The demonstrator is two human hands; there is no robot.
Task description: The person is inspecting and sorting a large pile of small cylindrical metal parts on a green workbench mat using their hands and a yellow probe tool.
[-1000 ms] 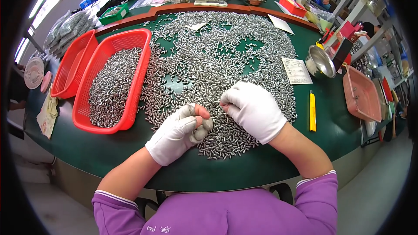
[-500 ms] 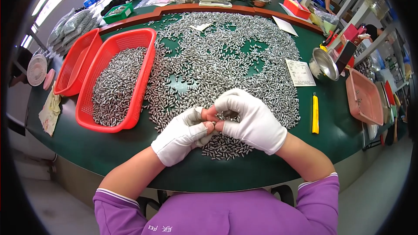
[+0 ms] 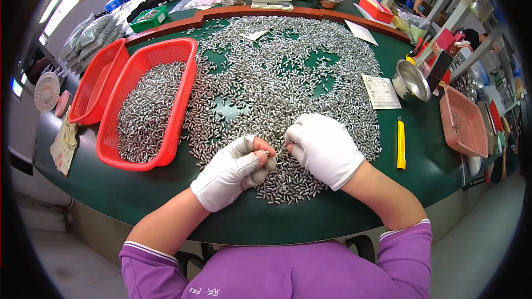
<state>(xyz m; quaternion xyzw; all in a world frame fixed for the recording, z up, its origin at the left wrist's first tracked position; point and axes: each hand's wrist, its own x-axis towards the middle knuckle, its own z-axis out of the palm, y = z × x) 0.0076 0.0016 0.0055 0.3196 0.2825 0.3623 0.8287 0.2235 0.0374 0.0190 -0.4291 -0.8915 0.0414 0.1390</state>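
A wide spread of small silvery metal pieces (image 3: 277,88) covers the middle of the green table, with a smaller patch of them close to me. Both my hands wear white gloves that leave some fingertips bare. Between thumb and forefinger, my left hand (image 3: 235,169) pinches one small metal piece (image 3: 267,153). My right hand (image 3: 324,149) is just to its right, above the spread, with its fingers curled together and pointing toward the left hand. Whatever the right fingers hold, if anything, is hidden.
On the left, a red perforated basket (image 3: 191,77) holds a heap of the same pieces, beside another red basket (image 3: 91,97). At right lie a yellow cutter (image 3: 401,144), a paper slip (image 3: 381,92) and a metal bowl (image 3: 411,81). A wooden rail (image 3: 233,12) borders the far side.
My right hand has drawn away from the left and turned palm down over the pieces. My left hand stays nearly in place, its pinched piece now in plain sight.
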